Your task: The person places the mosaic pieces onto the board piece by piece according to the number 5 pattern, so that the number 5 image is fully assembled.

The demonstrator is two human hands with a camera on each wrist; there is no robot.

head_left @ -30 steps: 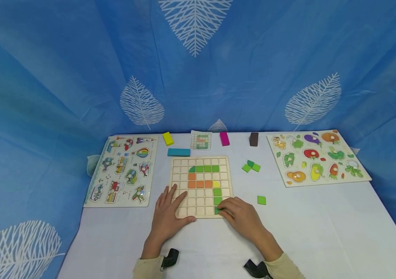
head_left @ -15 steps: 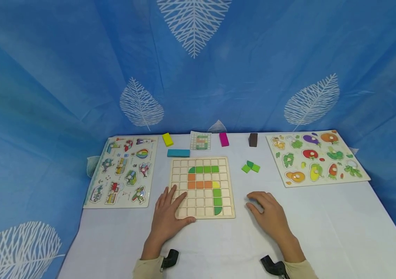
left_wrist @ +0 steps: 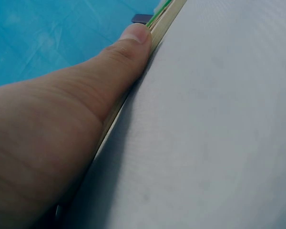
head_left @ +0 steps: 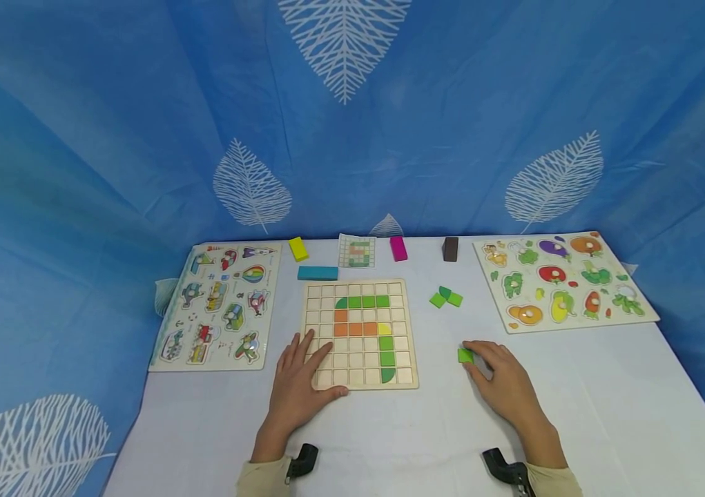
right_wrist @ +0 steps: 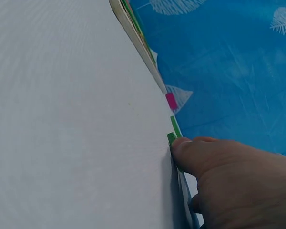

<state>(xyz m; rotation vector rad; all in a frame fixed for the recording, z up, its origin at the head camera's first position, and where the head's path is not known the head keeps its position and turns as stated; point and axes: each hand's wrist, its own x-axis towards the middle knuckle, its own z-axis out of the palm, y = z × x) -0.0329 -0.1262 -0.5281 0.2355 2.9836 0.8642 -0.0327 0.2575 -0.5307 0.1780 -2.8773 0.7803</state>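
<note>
Tile: a small green square tile (head_left: 465, 355) is seen on the white table (head_left: 607, 400), to the right of the wooden grid board (head_left: 360, 334) and well apart from it.
Right hand: the right hand (head_left: 504, 386) is laid on the table just behind the tile, with the fingertips (head_left: 473, 348) curled over it; the tile sits at the tips, toward the board side of the hand. In the right wrist view the thumb (right_wrist: 190, 150) is pressed against the tile's edge (the opposing finger is hidden there), so the tile is read as pinched, not lifted.
Left hand: the left hand (head_left: 298, 386) is spread flat over the near left corner of the board, fingers straight, thumb (left_wrist: 128, 45) lying along the near edge; nothing is gripped.
Board: orange, green and one yellow tile are set in its cells, forming a bent line that ends at the bottom row.
Loose pieces: three more green tiles (head_left: 446, 297) are clustered farther back, apart from the hand.
Surroundings: a vehicle peg puzzle (head_left: 218, 304) is placed at the left, a vegetable peg puzzle (head_left: 566, 279) at the right.
</note>
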